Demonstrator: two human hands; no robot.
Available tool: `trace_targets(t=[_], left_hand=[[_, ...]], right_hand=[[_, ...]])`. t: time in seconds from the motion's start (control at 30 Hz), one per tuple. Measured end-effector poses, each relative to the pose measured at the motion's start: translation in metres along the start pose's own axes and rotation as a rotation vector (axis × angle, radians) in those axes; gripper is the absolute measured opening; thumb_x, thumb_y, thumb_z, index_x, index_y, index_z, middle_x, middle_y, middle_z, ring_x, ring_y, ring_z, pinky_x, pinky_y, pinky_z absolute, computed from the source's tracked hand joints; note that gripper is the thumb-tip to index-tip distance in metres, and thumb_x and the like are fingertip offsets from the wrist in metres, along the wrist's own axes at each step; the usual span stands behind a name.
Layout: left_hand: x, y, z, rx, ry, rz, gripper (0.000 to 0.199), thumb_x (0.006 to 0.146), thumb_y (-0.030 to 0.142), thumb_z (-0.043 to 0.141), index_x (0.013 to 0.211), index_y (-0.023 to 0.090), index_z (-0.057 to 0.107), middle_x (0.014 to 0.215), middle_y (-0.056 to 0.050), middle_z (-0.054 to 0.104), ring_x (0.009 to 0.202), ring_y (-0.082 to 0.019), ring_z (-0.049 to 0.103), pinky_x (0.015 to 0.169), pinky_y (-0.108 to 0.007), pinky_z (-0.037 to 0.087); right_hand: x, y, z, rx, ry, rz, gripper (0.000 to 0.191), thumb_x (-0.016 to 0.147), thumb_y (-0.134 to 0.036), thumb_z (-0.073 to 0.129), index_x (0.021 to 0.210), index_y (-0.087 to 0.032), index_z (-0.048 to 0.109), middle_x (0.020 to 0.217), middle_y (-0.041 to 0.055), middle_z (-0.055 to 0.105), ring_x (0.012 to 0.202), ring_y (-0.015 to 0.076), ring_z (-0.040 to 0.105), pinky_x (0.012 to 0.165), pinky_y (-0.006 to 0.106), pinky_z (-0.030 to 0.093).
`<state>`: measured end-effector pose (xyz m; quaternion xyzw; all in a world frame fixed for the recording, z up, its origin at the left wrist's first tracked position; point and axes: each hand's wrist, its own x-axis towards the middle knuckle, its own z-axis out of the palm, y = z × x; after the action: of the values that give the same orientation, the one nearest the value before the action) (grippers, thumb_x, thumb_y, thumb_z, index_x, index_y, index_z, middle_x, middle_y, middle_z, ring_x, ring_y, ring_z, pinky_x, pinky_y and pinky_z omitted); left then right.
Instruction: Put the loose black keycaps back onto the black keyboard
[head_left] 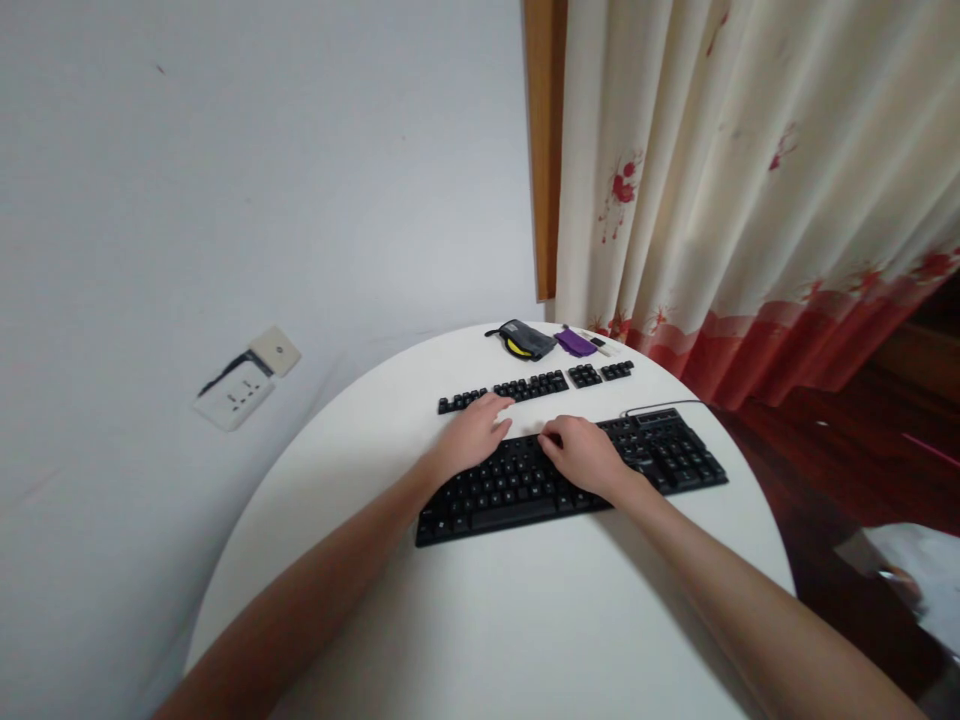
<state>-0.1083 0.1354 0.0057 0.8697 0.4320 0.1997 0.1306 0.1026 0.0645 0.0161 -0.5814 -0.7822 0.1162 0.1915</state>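
Observation:
A black keyboard (517,490) lies on the white round table (480,620), its number pad to the right and the top row of keys partly hidden by my hands. Behind it stands a row of loose black keycaps (532,385), set out in groups. My left hand (472,435) rests over the keyboard's upper left, fingers stretched toward the keycap row and thumb apart. At the keyboard's top edge, my right hand (581,453) has its fingers curled together in a pinch. Whatever is between those fingertips is too small to make out.
At the table's far edge lie a dark pouch with yellow (525,340), a purple cloth (575,342) and a small slim item (600,343). The keyboard's cable (660,405) runs off to the right. A wall (300,180) borders the left, a curtain (712,200) the back right.

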Motion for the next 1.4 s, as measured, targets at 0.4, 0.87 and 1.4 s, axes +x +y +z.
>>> trace_targets(t=[0.4, 0.87, 1.4], left_hand=[[0.031, 0.02, 0.021, 0.395, -0.005, 0.012, 0.036, 0.095, 0.025, 0.047, 0.126, 0.015, 0.06, 0.124, -0.012, 0.055, 0.111, -0.028, 0.049, 0.102, -0.041, 0.042], [-0.003, 0.036, 0.022, 0.029, 0.018, 0.091, 0.029, 0.095, 0.014, 0.042, 0.101, 0.018, 0.07, 0.11, -0.008, 0.06, 0.099, -0.02, 0.059, 0.097, -0.035, 0.047], [0.007, 0.018, 0.029, -0.295, 0.069, -0.22, 0.019, 0.083, 0.015, 0.068, 0.101, 0.014, 0.075, 0.101, -0.009, 0.074, 0.085, -0.019, 0.069, 0.084, -0.032, 0.054]], right_hand=[[0.003, 0.004, 0.003, 0.033, -0.012, 0.004, 0.024, 0.094, -0.03, 0.049, 0.086, -0.021, 0.07, 0.089, 0.0056, 0.074, 0.087, 0.0211, 0.065, 0.072, 0.028, 0.039], [0.015, 0.014, 0.022, 0.063, 0.173, -0.136, 0.025, 0.096, -0.029, 0.051, 0.108, -0.022, 0.072, 0.125, 0.0081, 0.065, 0.115, 0.0246, 0.052, 0.097, 0.039, 0.043], [0.019, 0.021, 0.03, 0.104, 0.087, -0.191, 0.032, 0.099, -0.03, 0.046, 0.098, -0.018, 0.075, 0.119, 0.0088, 0.067, 0.11, 0.0238, 0.058, 0.102, 0.037, 0.043]])
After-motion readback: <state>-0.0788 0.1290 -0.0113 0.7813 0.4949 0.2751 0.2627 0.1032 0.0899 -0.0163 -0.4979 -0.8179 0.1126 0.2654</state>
